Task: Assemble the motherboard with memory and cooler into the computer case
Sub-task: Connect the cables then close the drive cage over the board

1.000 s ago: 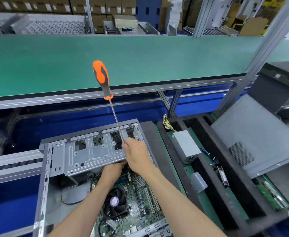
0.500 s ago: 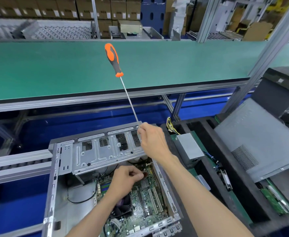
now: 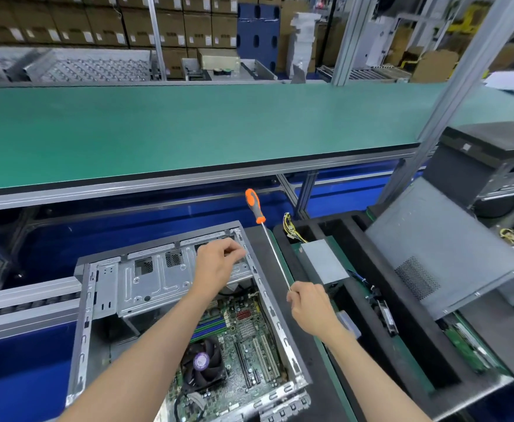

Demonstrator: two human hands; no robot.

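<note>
Motherboard (image 3: 243,339) already lies flat inside the open case (image 3: 170,278), which sits on the bench in front of the person. Its cooler (image 3: 202,365) with fan is mounted and the memory (image 3: 211,325) sticks sit in their slots, so placing looks done; whether every screw is in cannot be told. The right hand (image 3: 310,309) pinches a screwdriver (image 3: 267,239) by the tip end of its shaft, beside the case's right wall, handle pointing away. The left hand (image 3: 219,263), fingers curled, hovers over the drive cage; anything between its fingertips is too small to see.
</note>
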